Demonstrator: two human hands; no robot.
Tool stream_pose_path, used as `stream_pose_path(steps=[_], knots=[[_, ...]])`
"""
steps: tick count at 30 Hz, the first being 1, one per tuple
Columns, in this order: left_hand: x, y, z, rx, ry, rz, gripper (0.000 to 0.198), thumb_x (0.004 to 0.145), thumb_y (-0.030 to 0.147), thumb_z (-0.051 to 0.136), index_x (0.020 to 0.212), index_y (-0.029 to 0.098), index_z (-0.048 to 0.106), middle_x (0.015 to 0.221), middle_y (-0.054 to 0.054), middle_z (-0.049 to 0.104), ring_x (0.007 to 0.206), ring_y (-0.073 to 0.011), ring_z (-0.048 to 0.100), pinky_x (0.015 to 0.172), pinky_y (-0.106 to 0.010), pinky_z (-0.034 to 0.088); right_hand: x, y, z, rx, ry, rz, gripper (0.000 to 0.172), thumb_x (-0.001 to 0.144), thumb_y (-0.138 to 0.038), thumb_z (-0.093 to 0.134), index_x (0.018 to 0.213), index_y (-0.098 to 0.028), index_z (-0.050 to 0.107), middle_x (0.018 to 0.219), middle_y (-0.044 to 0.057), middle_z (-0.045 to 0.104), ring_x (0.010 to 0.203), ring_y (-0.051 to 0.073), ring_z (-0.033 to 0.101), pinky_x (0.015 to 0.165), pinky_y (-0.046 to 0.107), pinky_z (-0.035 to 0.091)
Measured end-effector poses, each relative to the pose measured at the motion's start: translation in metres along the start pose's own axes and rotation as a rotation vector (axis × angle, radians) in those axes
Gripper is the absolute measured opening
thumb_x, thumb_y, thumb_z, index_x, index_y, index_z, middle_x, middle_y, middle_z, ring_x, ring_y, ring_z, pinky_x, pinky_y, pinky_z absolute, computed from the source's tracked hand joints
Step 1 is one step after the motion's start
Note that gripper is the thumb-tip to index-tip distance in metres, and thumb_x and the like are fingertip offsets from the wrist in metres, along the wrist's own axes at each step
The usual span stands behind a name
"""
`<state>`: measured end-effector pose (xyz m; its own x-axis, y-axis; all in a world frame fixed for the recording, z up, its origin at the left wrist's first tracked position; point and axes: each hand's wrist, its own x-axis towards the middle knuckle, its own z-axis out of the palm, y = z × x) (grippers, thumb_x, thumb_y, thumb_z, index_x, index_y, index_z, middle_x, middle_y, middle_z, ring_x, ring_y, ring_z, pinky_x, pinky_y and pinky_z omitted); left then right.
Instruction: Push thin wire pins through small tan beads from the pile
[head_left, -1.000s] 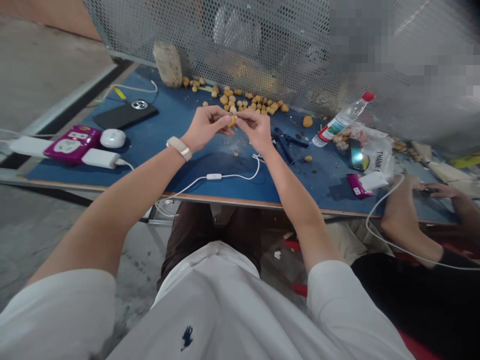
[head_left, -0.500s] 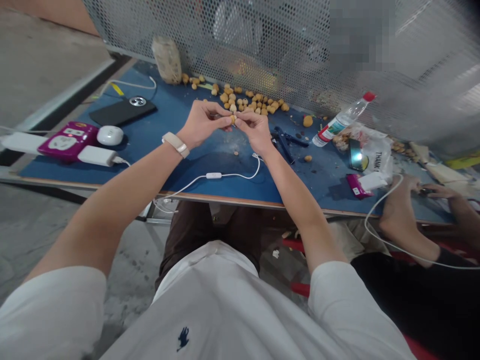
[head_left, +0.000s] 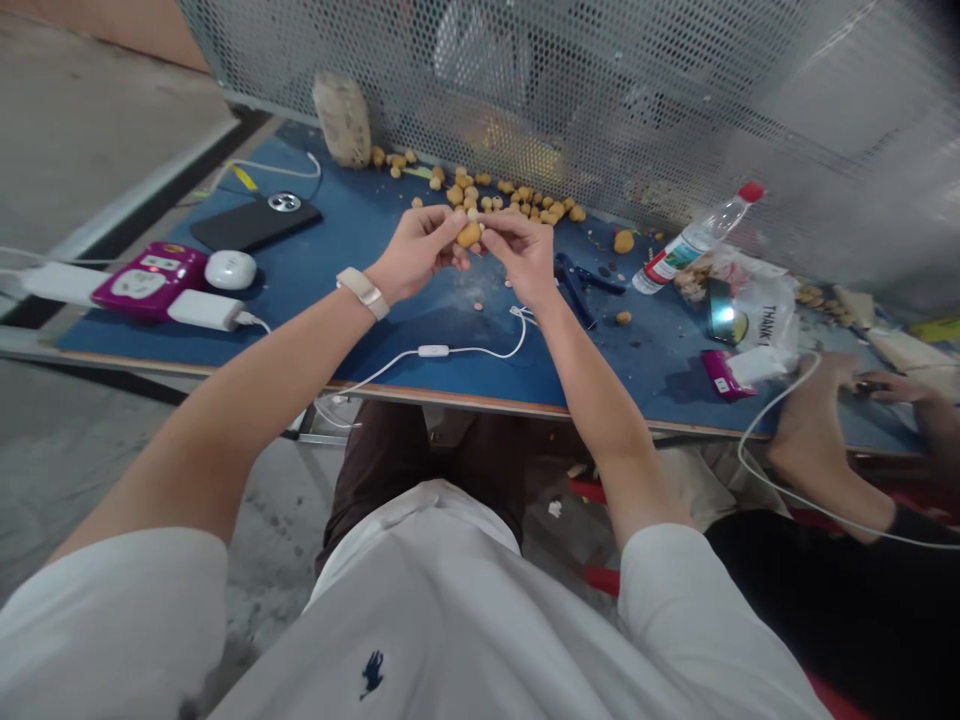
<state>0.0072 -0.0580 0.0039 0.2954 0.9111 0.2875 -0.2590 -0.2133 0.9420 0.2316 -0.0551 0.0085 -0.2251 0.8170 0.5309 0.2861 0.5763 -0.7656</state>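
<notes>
A small yellow-brown round piece [head_left: 469, 236] is pinched between my two hands above the blue table. My left hand [head_left: 421, 250], with a pale band on its wrist, closes thumb and fingers on its left side. From the right, the thumb and fingertips of my right hand [head_left: 527, 255] press against the same piece. Just behind the hands lies a row of similar round yellow-brown pieces [head_left: 525, 195], some paler. Pliers with dark blue handles [head_left: 576, 290] rest to the right of my right hand. Whether the piece is a nut or a seed I cannot tell.
A perforated metal panel [head_left: 600, 120] rises along the back. Left are a black phone [head_left: 251, 228], a purple power strip [head_left: 146, 283] and a white case [head_left: 230, 269]. A bottle [head_left: 694, 245] leans at right, near a plastic bag [head_left: 772, 300]. Another person's hand [head_left: 892, 387] is at far right.
The view has shifted slightly, moving everything a little to the right in the picture. My fingers have changed position around the yellow-brown piece, and more of it shows.
</notes>
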Motion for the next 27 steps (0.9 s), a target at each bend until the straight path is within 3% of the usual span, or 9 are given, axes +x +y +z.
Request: stream_pose_path(steps=[5, 10, 17, 20, 22, 27], knots=[[-0.007, 0.014, 0.011, -0.095, -0.002, -0.065, 0.045, 0.14, 0.033, 0.063, 0.097, 0.023, 0.073, 0.089, 0.001, 0.084, 0.068, -0.0091, 0.07, 0.076, -0.027, 0.063, 0.001, 0.002, -0.004, -0.089, -0.048, -0.052, 0.069, 0.112, -0.094, 0.089, 0.14, -0.032, 0.098, 0.147, 0.015, 0.09, 0.16, 0.044, 0.081, 0.137, 0.073, 0.072], [-0.01, 0.019, 0.014, -0.11, -0.009, -0.101, 0.047, 0.139, 0.044, 0.071, 0.096, 0.023, 0.074, 0.084, 0.002, 0.082, 0.066, -0.0094, 0.068, 0.071, -0.025, 0.062, -0.002, 0.006, 0.0, -0.145, -0.046, -0.057, 0.076, 0.118, -0.098, 0.076, 0.147, -0.03, 0.093, 0.151, 0.014, 0.087, 0.151, 0.039, 0.087, 0.131, 0.063, 0.078], [-0.015, 0.029, 0.023, -0.143, 0.041, -0.118, 0.053, 0.144, 0.034, 0.056, 0.096, 0.019, 0.072, 0.081, 0.003, 0.076, 0.06, -0.0069, 0.07, 0.068, -0.02, 0.058, -0.003, 0.011, 0.0, -0.152, -0.034, -0.069, 0.073, 0.12, -0.095, 0.075, 0.151, -0.031, 0.091, 0.153, 0.014, 0.086, 0.151, 0.039, 0.087, 0.132, 0.066, 0.077], [-0.015, 0.026, 0.021, -0.138, 0.017, -0.093, 0.052, 0.144, 0.024, 0.051, 0.096, 0.02, 0.071, 0.084, 0.002, 0.077, 0.066, -0.008, 0.071, 0.074, -0.023, 0.061, -0.002, 0.012, -0.003, -0.151, -0.021, -0.087, 0.066, 0.119, -0.091, 0.083, 0.147, -0.032, 0.093, 0.149, 0.014, 0.087, 0.157, 0.041, 0.083, 0.136, 0.067, 0.074], [-0.014, 0.022, 0.016, -0.13, -0.008, -0.061, 0.046, 0.141, 0.024, 0.059, 0.097, 0.023, 0.072, 0.088, 0.002, 0.079, 0.072, -0.0098, 0.072, 0.081, -0.027, 0.064, -0.002, 0.012, -0.004, -0.159, -0.015, -0.096, 0.064, 0.118, -0.09, 0.085, 0.144, -0.032, 0.094, 0.145, 0.013, 0.087, 0.157, 0.04, 0.083, 0.135, 0.067, 0.074], [-0.008, 0.008, 0.001, -0.011, -0.01, -0.027, 0.033, 0.124, 0.048, 0.088, 0.099, 0.033, 0.072, 0.099, 0.005, 0.088, 0.102, -0.0173, 0.078, 0.108, -0.039, 0.066, -0.001, 0.014, 0.0, -0.152, 0.0, -0.11, 0.07, 0.118, -0.095, 0.079, 0.139, -0.03, 0.095, 0.139, 0.012, 0.087, 0.147, 0.038, 0.088, 0.131, 0.066, 0.077]])
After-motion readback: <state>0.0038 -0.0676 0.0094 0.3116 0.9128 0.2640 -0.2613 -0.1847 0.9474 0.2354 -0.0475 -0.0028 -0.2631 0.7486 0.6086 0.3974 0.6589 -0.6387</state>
